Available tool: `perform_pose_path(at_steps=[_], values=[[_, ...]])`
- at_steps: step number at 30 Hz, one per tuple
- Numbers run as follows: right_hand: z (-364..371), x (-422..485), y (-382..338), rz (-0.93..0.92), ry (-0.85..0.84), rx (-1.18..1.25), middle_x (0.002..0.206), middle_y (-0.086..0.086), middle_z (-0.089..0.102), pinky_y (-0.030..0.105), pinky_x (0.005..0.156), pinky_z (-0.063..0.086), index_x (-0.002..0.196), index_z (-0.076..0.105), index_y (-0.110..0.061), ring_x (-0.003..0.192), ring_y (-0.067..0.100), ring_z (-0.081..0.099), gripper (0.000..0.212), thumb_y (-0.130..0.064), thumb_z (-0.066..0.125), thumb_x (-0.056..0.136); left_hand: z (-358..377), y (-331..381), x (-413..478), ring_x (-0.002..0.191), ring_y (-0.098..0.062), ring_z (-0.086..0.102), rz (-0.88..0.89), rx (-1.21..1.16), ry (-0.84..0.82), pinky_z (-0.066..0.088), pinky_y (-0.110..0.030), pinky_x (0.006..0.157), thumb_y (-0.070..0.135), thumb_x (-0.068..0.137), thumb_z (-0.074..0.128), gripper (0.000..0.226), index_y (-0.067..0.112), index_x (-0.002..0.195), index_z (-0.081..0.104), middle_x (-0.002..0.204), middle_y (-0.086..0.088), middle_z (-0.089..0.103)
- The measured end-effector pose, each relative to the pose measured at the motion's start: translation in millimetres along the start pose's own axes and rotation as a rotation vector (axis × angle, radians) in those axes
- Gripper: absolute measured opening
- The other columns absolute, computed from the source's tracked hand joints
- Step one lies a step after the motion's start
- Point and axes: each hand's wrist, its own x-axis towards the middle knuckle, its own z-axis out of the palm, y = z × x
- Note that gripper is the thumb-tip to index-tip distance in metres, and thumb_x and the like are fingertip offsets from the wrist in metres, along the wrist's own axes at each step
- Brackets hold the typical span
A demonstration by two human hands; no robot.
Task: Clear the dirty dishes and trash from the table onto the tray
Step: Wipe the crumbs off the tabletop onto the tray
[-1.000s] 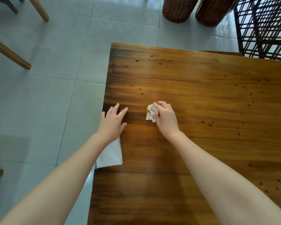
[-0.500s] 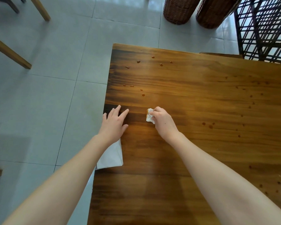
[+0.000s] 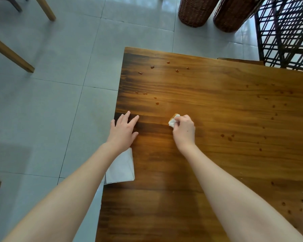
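Note:
My right hand grips a crumpled white tissue with an orange-brown stain and holds it against the wooden table. Flat on the table's left edge rests my left hand, fingers spread and straight. A flat white napkin lies on the table's left edge, partly under my left forearm. Several small brown sauce drops dot the table beyond my hands, and more lie scattered to the right. No tray or dishes are in view.
The grey tiled floor lies left of the table. Two brown wicker baskets stand on the floor beyond the table. A dark lattice frame is at the top right. Light wooden furniture legs show at the top left.
My right hand has slid the tissue a little away from me and to the right across the table. My left hand has stayed in place.

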Motion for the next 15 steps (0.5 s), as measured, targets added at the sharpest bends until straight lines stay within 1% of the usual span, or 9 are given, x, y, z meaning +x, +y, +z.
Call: perform_pose_path(at_steps=[2,4,6,8,9,10,11,13,15], values=[[16.2,-11.9,-18.4,-0.088,-0.052,0.036,0.099,0.008,0.059,0.028,0.080,0.050,0.107,0.068,-0.002,0.090,0.021,0.058,0.022,-0.002,0.050,0.094,-1.3,-1.4,0.9,0.147,-0.028,0.014,-0.004,-0.001,0.006,0.014,-0.049,0.117,0.039,0.097,0.050,0.062,0.029,0.152,0.021,0.160,-0.007,0.015],[30.0,-25.2,-35.8,-0.158,-0.076,0.047,0.099,0.006,0.059,0.029,0.081,0.054,0.109,0.067,-0.004,0.090,0.017,0.058,0.020,-0.004,0.054,0.094,-3.6,-3.1,1.8,0.147,-0.028,0.014,-0.010,0.009,0.009,0.014,-0.049,0.116,0.039,0.097,0.050,0.062,0.029,0.152,0.021,0.160,-0.007,0.015],[33.9,-25.8,-40.1,-0.187,-0.099,0.061,0.098,0.006,0.058,0.026,0.080,0.054,0.111,0.067,-0.005,0.091,0.015,0.057,0.021,-0.006,0.055,0.094,-5.4,-6.4,2.3,0.147,-0.028,0.014,-0.020,0.023,0.013,0.015,-0.048,0.116,0.039,0.097,0.050,0.062,0.029,0.152,0.020,0.160,-0.006,0.015],[26.6,-13.1,-31.7,-0.200,-0.111,0.045,0.096,0.008,0.057,0.029,0.081,0.052,0.106,0.068,-0.003,0.090,0.019,0.056,0.019,-0.004,0.053,0.094,-6.8,-11.3,3.1,0.147,-0.028,0.015,-0.025,0.021,0.015,0.015,-0.049,0.116,0.039,0.097,0.049,0.062,0.029,0.152,0.020,0.160,-0.006,0.014],[20.3,-3.1,-24.5,-0.169,-0.084,0.049,0.096,0.009,0.057,0.031,0.082,0.050,0.103,0.069,-0.002,0.090,0.022,0.056,0.019,-0.002,0.052,0.093,-7.3,-13.9,3.7,0.147,-0.028,0.015,-0.026,0.014,0.016,0.015,-0.050,0.116,0.039,0.097,0.049,0.062,0.029,0.152,0.021,0.160,-0.007,0.014],[13.3,7.6,-17.5,-0.116,-0.040,0.064,0.097,0.011,0.058,0.029,0.082,0.048,0.101,0.069,-0.001,0.091,0.024,0.056,0.019,-0.001,0.052,0.092,-7.9,-16.4,4.3,0.146,-0.029,0.015,-0.027,0.008,0.019,0.015,-0.050,0.116,0.039,0.097,0.050,0.062,0.029,0.152,0.021,0.160,-0.007,0.015],[7.7,16.5,-11.8,-0.059,0.006,0.076,0.099,0.012,0.059,0.024,0.080,0.046,0.102,0.069,-0.001,0.091,0.023,0.057,0.019,-0.002,0.052,0.093,-8.7,-18.7,5.1,0.146,-0.029,0.015,-0.028,0.004,0.021,0.015,-0.050,0.116,0.039,0.097,0.050,0.062,0.029,0.152,0.021,0.160,-0.007,0.015],[4.8,23.2,-9.0,0.020,0.068,0.071,0.102,0.010,0.059,0.016,0.076,0.040,0.108,0.068,-0.001,0.090,0.015,0.054,0.021,-0.004,0.052,0.095,-9.8,-22.8,6.9,0.146,-0.029,0.015,-0.031,0.000,0.023,0.015,-0.051,0.116,0.038,0.097,0.052,0.063,0.029,0.152,0.021,0.160,-0.008,0.015],[11.7,20.9,-14.9,0.065,0.100,0.076,0.103,0.009,0.059,0.016,0.075,0.037,0.108,0.068,-0.001,0.092,0.016,0.055,0.021,-0.005,0.051,0.096,-9.8,-26.5,9.4,0.146,-0.029,0.015,-0.041,-0.001,0.027,0.015,-0.051,0.116,0.038,0.096,0.053,0.064,0.029,0.152,0.021,0.160,-0.008,0.015]])
